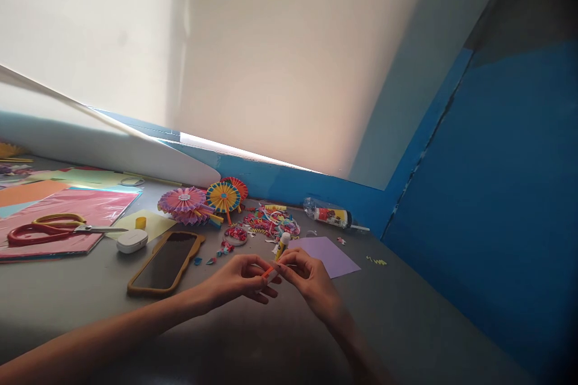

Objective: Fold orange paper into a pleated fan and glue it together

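Note:
Between my two hands is a small folded piece of orange-red paper (270, 274) with a pale side. My left hand (247, 277) pinches its left part, with the lower fingers curled beneath. My right hand (306, 274) grips the other end between thumb and fingertips. Just behind the fingers stands a glue stick (282, 245), its lower end hidden by my right hand. A sheet of purple paper (332, 257) lies on the grey table to the right, partly behind my right hand. Colourful paper scraps (273, 221) are heaped beyond the glue stick.
Left of my hands lie a phone (165, 261), a white case (132, 241), red-handled scissors (58, 230) and pink paper sheets (99, 216). Paper rosettes (185, 201) stand at the back. A plastic bottle (332, 215) lies by the blue wall (487, 192).

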A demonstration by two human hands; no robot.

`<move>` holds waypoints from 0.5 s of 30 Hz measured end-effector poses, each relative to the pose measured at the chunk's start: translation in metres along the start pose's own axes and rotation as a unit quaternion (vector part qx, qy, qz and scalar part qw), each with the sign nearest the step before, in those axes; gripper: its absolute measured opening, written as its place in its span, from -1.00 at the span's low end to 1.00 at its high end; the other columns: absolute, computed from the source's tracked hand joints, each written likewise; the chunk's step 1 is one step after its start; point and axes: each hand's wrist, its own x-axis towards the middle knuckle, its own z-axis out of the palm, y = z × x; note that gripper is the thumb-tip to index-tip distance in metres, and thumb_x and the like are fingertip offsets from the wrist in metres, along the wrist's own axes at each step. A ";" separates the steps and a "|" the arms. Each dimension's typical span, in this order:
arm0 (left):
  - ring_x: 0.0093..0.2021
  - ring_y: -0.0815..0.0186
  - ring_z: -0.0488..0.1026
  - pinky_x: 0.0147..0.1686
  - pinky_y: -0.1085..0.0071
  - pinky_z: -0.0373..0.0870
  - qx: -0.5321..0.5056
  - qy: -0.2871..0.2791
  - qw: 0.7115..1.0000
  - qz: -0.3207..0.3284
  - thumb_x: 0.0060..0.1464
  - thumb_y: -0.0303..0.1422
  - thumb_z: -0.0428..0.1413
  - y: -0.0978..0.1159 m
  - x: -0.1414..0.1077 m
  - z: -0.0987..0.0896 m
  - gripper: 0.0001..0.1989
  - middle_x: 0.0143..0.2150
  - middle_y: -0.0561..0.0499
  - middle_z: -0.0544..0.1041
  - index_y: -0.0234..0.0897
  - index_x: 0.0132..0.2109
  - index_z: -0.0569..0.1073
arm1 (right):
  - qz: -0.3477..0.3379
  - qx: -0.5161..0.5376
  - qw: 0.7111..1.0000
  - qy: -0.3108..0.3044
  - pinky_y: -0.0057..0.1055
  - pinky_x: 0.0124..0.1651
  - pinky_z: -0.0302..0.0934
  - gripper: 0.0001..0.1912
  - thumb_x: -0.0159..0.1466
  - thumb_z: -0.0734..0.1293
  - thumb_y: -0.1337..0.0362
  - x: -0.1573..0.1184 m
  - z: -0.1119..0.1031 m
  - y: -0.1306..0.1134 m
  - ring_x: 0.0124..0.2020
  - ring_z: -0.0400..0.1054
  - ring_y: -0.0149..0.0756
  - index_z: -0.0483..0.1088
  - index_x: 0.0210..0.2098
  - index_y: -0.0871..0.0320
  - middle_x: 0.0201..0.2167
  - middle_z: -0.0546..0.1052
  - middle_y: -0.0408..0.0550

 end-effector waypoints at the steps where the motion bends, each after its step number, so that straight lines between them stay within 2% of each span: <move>1: -0.11 0.04 0.56 -0.10 0.16 0.45 -0.001 0.001 1.000 -0.003 -0.04 -0.20 0.30 0.001 0.000 0.001 -0.59 -0.14 -0.21 0.57 -0.40 -0.13 0.46 | -0.002 0.003 1.000 0.003 -0.29 -0.17 0.36 -0.78 0.19 0.40 0.10 0.000 0.000 0.000 -0.29 0.40 -0.25 0.52 -0.39 0.14 -0.26 0.37 -0.06; 8: -0.12 0.06 0.56 -0.13 0.20 0.46 0.002 0.007 1.000 0.004 -0.02 -0.18 0.28 0.000 0.000 0.002 -0.61 -0.18 -0.17 0.57 -0.38 -0.15 0.44 | -0.020 -0.003 0.999 0.034 -0.35 -0.21 0.33 -0.79 0.20 0.39 0.12 -0.001 0.006 0.005 -0.31 0.39 -0.29 0.48 -0.38 0.15 -0.29 0.39 -0.09; 15: -0.16 0.09 0.58 -0.17 0.23 0.47 0.018 0.017 1.000 0.012 0.03 -0.12 0.23 0.001 0.002 0.004 -0.61 -0.25 -0.14 0.59 -0.39 -0.18 0.44 | -0.034 -0.034 0.998 0.048 -0.33 -0.15 0.31 -0.80 0.22 0.38 0.13 -0.003 0.012 0.004 -0.24 0.38 -0.24 0.48 -0.37 0.15 -0.28 0.40 -0.07</move>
